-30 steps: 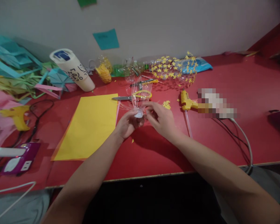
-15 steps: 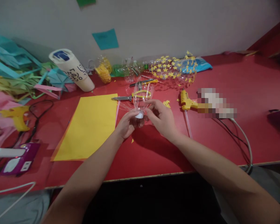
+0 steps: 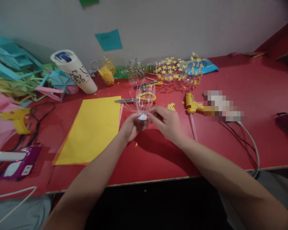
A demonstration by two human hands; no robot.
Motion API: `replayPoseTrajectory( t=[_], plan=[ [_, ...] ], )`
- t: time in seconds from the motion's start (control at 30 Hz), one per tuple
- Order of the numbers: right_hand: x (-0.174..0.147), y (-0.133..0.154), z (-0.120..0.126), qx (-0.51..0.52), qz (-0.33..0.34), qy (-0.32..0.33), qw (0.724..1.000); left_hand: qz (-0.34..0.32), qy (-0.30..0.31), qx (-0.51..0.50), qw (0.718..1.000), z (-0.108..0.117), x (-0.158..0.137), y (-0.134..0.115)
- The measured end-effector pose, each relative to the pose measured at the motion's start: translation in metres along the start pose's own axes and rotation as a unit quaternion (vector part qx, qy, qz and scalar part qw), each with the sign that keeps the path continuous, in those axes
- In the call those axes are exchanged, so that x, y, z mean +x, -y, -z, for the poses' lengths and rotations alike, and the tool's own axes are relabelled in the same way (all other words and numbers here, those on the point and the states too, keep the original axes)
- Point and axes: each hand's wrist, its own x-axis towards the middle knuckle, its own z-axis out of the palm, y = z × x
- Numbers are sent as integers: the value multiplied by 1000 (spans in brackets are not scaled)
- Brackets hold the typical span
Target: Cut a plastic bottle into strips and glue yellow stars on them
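Observation:
Between my hands is a clear plastic bottle top (image 3: 146, 99), cut into thin strips that fan out, its white cap (image 3: 142, 117) towards me. My left hand (image 3: 132, 126) is closed round the cap end. Thumb and fingertips of my right hand (image 3: 164, 119) are closed at the base of the strips, beside the cap; exactly what they pinch is too small to see. Just behind the strips lie scissors with yellow handles (image 3: 146, 96), partly seen through the plastic. Yellow paper sheets (image 3: 93, 127) lie to the left, and small yellow stars (image 3: 171, 106) to the right.
A yellow glue gun (image 3: 192, 103) with a clear glue stick stands to the right, another glue gun (image 3: 19, 121) at left. Star-covered plastic strips (image 3: 170, 70), a white tube (image 3: 74, 72) and bottles line the wall. A white cable (image 3: 252, 147) crosses the right table edge.
The bottle top has turned slightly in my hands, and its strips and cap have shifted a little left. My right fingertips have moved slightly down and left, closer to the cap.

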Motion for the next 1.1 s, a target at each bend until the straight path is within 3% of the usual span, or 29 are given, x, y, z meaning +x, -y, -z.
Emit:
replayPoseTrajectory(
  t=[0.17,0.37,0.6,0.87,1.1],
  plan=[
    [-3,-6,-7,-25,18,45,999,22,-61,-12,998,-2,2,-1],
    [-3,-8,-9,-34,3,99,994,9,-67,7,998,-1,2,2],
    [-4,1,-1,-16,-6,-16,1000,-39,-14,49,998,2,1,4],
    [-4,0,-2,-44,36,-7,998,-35,-11,18,999,2,-1,2],
    [-3,0,-1,-66,-23,-21,997,-17,4,-1,1000,3,0,3]
  ],
)
